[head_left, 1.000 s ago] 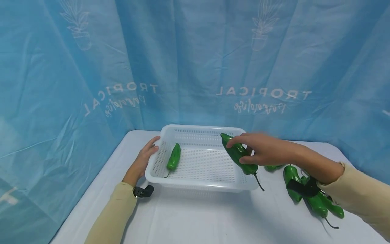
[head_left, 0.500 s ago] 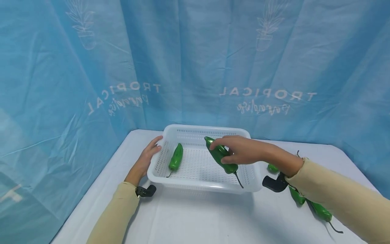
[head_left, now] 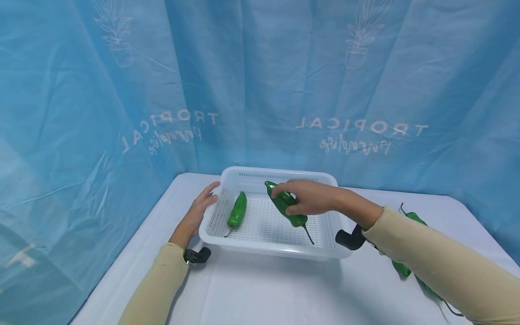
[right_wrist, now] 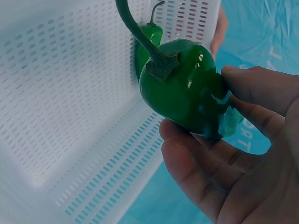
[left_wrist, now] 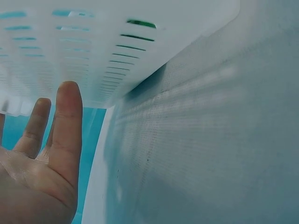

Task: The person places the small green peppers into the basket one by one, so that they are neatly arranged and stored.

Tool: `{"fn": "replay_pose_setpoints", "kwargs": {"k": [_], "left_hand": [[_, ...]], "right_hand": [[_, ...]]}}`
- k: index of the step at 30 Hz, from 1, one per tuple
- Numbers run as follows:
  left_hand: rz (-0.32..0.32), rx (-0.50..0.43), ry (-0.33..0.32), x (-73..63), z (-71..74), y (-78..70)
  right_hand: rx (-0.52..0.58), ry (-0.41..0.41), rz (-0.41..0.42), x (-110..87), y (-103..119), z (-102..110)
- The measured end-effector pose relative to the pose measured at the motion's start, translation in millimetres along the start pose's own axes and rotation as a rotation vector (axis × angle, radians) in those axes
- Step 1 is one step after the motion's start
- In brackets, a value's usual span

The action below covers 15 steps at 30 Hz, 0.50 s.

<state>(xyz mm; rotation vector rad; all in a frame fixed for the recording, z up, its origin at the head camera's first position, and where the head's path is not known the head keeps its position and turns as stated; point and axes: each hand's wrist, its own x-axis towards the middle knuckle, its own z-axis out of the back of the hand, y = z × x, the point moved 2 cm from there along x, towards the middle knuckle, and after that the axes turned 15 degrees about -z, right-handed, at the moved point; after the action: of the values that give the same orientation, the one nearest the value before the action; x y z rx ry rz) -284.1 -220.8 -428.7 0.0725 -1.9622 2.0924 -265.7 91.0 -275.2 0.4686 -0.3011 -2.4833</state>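
Note:
A white perforated plastic basket stands on the table. Inside, along its left wall, lies one green chili pepper, stem toward the front. My right hand holds a larger dark green pepper over the basket's middle, pinched between thumb and fingers, stem pointing down and right. The right wrist view shows this pepper's stem end close up. My left hand lies at the basket's left rim; in the left wrist view its straight fingers rest against the outer wall.
More green peppers lie on the white tablecloth at the right, partly hidden behind my right sleeve. A blue printed curtain hangs close behind the table and along its left side.
My right hand has carried the pepper leftward, from the basket's right side to over its middle. The left hand has stayed at the rim. The head view has turned slightly.

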Motion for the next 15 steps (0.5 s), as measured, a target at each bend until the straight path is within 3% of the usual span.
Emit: {"fn": "replay_pose_setpoints", "kwargs": {"k": [15], "left_hand": [[0.007,-0.012,0.007,-0.1,-1.5,-3.4]], "right_hand": [[0.061,0.019,-0.028,25.5,0.1,-5.6]]}}
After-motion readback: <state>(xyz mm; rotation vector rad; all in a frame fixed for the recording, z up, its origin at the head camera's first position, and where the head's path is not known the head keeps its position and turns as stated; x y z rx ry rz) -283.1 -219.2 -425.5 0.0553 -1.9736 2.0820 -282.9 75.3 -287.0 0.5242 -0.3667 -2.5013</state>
